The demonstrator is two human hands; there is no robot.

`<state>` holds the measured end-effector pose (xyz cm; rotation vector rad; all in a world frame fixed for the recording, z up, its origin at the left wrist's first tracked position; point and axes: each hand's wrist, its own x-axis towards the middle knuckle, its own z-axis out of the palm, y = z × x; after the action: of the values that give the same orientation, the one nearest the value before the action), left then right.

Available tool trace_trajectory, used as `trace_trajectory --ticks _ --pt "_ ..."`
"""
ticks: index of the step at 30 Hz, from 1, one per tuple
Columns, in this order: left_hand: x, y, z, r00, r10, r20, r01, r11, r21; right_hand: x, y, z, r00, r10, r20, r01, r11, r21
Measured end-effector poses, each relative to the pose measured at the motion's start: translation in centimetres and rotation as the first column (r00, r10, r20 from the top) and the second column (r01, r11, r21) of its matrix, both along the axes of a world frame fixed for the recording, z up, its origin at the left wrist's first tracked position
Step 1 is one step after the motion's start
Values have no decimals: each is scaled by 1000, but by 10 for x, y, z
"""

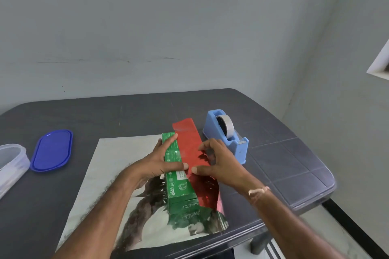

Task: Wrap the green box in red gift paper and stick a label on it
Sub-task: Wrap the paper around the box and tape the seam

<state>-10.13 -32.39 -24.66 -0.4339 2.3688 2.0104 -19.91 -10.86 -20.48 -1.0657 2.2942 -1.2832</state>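
Observation:
A long green box [180,190] lies on a sheet of gift paper [117,160] spread with its silver mirror side up. The paper's right edge is folded up over the box, showing its red side [188,139]. My left hand [162,162] lies flat across the box, fingers pressing on its top and thumb at the red edge. My right hand [214,163] presses the red flap down against the box, fingers bent on the paper. No label is in view.
A blue tape dispenser [226,135] with a roll of tape stands just right of the box. At the left lie a blue oval lid [52,150] and a clear plastic container [10,164]. The dark table's [294,166] edge runs close on the right.

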Motion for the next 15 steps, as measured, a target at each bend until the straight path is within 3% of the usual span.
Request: trace_trajectory --ticks 3,11,13,15 --pt "6 9 8 999 33 -44 -31 999 37 9 20 -12 991 33 131 -18 993 -114" --pt "22 42 17 965 211 -156 -199 976 88 22 35 -17 971 11 241 20 992 -126" --pt "25 46 16 968 190 -166 -181 981 64 24 38 -15 962 31 272 4 992 -128" --pt "26 47 15 974 154 -166 -148 988 49 19 43 -7 961 -32 276 94 973 -213"
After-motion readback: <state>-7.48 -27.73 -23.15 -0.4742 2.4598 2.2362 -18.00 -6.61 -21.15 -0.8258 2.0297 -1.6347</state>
